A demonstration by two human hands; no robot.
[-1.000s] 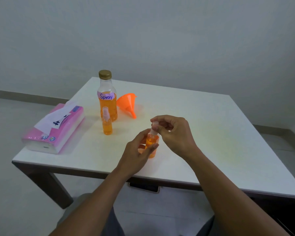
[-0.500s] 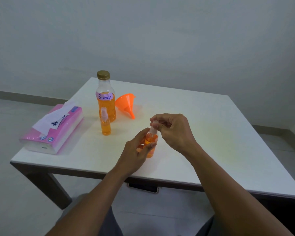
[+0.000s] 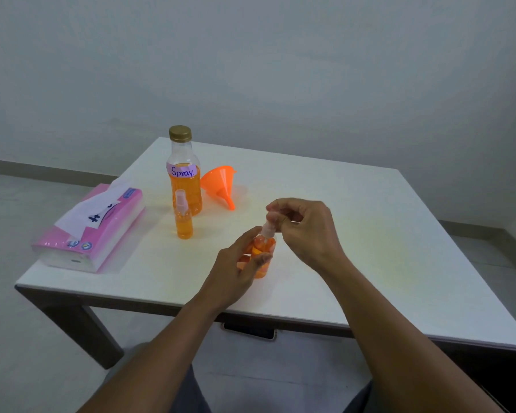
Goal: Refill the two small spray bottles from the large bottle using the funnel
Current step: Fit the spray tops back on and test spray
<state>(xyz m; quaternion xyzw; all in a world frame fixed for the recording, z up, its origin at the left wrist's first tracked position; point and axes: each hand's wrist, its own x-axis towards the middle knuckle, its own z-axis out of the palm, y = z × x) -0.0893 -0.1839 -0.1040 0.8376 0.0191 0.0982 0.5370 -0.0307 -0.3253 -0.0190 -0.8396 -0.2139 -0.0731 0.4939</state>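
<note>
Barely shifted since before: right hand (image 3: 307, 234) grip pinching the spray head of near spray bottle (image 3: 264, 248), left hand (image 3: 236, 269) grip wrapped round its body, upright near bench (image 3: 370, 234) front. Behind left: large bottle (image 3: 185, 186) labelled "Spray.", second spray bottle (image 3: 183, 222), funnel (image 3: 218, 181).

Your left hand (image 3: 236, 269) covers one side of the small clear spray bottle of orange liquid (image 3: 265, 248), and your right hand (image 3: 307, 231) hides its top. The second small spray bottle (image 3: 183, 220) blocks the foot of the large clear bottle marked "Spray" (image 3: 183, 162). The small print on the pink tissue pack (image 3: 102, 234) is too tiny to read.
</note>
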